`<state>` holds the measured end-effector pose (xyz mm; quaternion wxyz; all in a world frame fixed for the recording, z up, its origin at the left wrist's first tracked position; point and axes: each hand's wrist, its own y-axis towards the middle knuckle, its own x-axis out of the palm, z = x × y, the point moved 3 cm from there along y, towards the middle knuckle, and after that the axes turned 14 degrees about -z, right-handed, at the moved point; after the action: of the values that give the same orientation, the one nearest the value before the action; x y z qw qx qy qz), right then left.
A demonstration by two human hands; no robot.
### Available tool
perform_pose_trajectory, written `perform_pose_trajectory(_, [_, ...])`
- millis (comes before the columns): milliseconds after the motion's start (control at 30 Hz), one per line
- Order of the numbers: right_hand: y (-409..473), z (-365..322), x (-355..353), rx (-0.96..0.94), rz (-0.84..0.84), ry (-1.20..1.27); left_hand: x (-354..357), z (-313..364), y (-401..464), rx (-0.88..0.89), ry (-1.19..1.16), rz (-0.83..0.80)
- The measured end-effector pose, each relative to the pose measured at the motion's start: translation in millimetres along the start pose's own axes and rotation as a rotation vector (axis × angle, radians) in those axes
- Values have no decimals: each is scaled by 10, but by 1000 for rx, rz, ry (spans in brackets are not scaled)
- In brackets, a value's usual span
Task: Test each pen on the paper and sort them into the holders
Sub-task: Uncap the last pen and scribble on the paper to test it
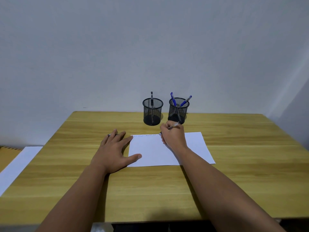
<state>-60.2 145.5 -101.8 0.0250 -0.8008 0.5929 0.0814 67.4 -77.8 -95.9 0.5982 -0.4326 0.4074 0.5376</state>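
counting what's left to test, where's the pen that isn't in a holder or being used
In the head view it lies on the table under the left hand's fingertips, left of the paper; only its tip, the loose pen, shows.

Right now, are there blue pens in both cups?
No, only the right cup holds blue pens; the left cup holds one black pen.

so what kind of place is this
Probably a plain desk set against a bare wall, at home or in an office: a wooden table, two mesh pen holders and a sheet of paper being written on.
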Motion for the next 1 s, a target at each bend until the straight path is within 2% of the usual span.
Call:
perform_pose_trajectory(533, [-2,-28,-22,-68,49,-109,8,-1,0,0,-1,8])
perform_pose_trajectory(1000, [-82,-85,-78,-29,193,-209,32,-28,12,0,-7,17])
